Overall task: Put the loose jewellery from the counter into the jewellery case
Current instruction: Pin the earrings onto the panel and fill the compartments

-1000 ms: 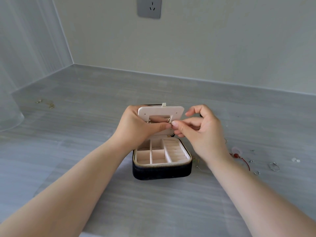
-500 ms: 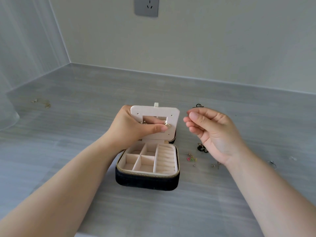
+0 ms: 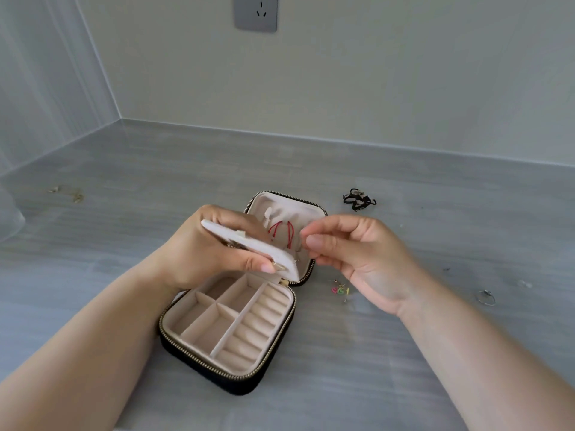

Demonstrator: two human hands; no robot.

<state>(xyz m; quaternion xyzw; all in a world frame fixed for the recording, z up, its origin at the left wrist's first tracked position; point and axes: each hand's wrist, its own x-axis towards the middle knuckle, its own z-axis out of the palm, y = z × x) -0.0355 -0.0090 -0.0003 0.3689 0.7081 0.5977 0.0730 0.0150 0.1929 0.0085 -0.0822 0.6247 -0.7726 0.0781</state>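
Note:
A black zip jewellery case (image 3: 228,329) lies open on the grey counter (image 3: 342,353), its beige compartments bare. My left hand (image 3: 205,253) grips the white earring flap (image 3: 255,248), tilted forward and down off the lid, with small gold pieces pinned on it. Behind the flap the lid (image 3: 292,213) shows a red cord (image 3: 284,233) hanging inside. My right hand (image 3: 351,253) hovers beside the lid, fingers loosely curled, nothing visible in it. Loose on the counter: small coloured earrings (image 3: 339,290), a silver ring (image 3: 486,297), a black cord bundle (image 3: 359,199).
A gold chain (image 3: 67,194) lies far left on the counter. A clear rounded object (image 3: 9,213) sits at the left edge. Walls meet in a corner behind, with a socket (image 3: 255,13) above.
My left hand has tipped the flap forward, uncovering the lid's inside and red cord. My right hand came off the flap and drew back to the right.

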